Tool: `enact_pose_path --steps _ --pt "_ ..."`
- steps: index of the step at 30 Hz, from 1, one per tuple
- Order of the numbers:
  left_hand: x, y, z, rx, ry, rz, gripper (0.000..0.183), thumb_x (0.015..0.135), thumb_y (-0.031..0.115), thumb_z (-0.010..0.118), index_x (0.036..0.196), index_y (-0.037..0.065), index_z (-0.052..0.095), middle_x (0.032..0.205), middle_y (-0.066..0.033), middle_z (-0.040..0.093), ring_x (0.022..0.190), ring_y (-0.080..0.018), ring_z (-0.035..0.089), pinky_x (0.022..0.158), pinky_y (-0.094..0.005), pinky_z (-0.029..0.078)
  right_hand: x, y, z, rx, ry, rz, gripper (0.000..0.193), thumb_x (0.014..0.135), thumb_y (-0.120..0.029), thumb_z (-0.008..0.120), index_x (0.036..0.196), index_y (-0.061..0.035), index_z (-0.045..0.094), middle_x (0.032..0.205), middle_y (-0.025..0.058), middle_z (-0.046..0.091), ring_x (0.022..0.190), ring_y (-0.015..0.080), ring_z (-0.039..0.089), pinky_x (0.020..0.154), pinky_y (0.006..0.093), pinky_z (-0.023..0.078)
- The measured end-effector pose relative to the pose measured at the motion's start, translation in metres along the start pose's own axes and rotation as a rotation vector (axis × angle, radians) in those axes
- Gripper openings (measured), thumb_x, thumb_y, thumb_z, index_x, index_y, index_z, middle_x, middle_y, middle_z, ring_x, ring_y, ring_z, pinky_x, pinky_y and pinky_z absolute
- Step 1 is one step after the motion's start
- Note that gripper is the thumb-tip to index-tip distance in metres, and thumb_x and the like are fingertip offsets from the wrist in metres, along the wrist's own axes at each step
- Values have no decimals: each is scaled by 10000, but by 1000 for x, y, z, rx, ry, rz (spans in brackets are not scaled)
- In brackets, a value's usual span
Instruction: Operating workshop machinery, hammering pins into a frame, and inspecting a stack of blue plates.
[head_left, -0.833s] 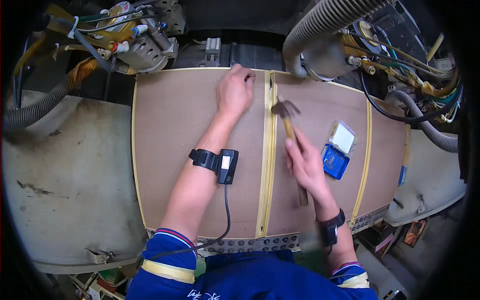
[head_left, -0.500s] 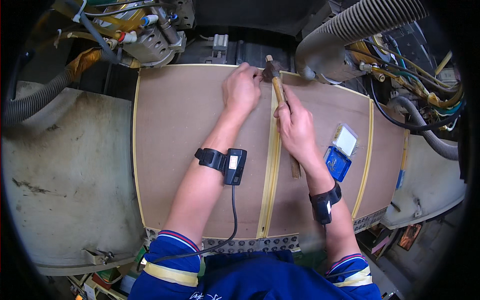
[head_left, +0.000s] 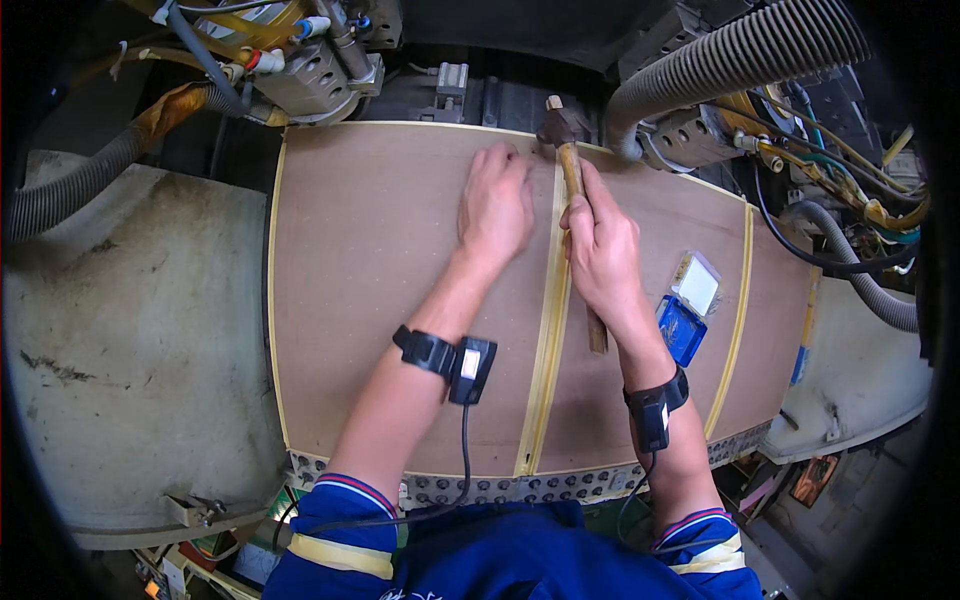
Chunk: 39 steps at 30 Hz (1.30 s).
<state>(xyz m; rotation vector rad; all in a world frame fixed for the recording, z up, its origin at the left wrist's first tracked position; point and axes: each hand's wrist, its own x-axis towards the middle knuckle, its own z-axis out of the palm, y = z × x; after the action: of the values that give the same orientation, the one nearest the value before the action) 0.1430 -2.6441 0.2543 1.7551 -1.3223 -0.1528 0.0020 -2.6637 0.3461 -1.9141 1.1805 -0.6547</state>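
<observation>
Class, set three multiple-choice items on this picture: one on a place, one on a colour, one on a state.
1. Where is the hammer head?
A. at the board's far edge
B. on the grey table
C. beside the box

2. What colour is the small open box?
A. red
B. blue
C. green

3. What is the left hand doing?
A. gripping a hose
B. lifted in the air
C. lying on the board

Answers: 1 A, the head sits at the top edge by the pale strip. 2 B, its tray is blue. 3 C, it rests palm down, while the right hand grips the handle.
</observation>
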Motion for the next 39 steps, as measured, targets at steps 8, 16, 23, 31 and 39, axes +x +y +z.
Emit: enact_pose_path --steps 8,16,23,31,39 --pt "-31 20 -14 366 -142 104 421 872 114 633 1288 59 660 1345 -131 609 1371 -400 454 1155 -698 222 7 1 -1 -48 -22 -75 429 980 -98 482 1366 82 529 883 351 634 850 514 659 755 528 521" --pt "-30 22 -13 375 -135 103 434 850 75 608 1281 53 655 1321 -128 615 1349 -401 470 1151 -698 234 9 5 5 -100 -15 -87 408 981 -107 489 1348 62 543 889 368 629 863 532 645 750 556 507" --pt "-28 25 -10 381 -127 123 417 839 66 603 1252 47 662 1299 -123 620 1335 -407 478 1146 -699 242 9 12 1 -192 -25 -126 423 968 -69 492 1363 79 525 905 366 631 876 536 645 767 560 510" --pt "-31 30 -7 354 -136 129 427 817 52 602 1241 43 657 1256 -130 617 1333 -414 478 1137 -712 241 2 31 8 -204 -11 -123 404 984 -88 511 1360 60 533 905 360 644 882 532 650 759 548 515" --pt "-34 28 -12 341 -152 113 346 797 33 602 1137 45 667 1216 -145 612 1335 -431 473 1135 -727 230 0 24 16 -197 7 -139 391 992 -69 503 1356 75 515 865 361 631 867 533 639 743 553 506"
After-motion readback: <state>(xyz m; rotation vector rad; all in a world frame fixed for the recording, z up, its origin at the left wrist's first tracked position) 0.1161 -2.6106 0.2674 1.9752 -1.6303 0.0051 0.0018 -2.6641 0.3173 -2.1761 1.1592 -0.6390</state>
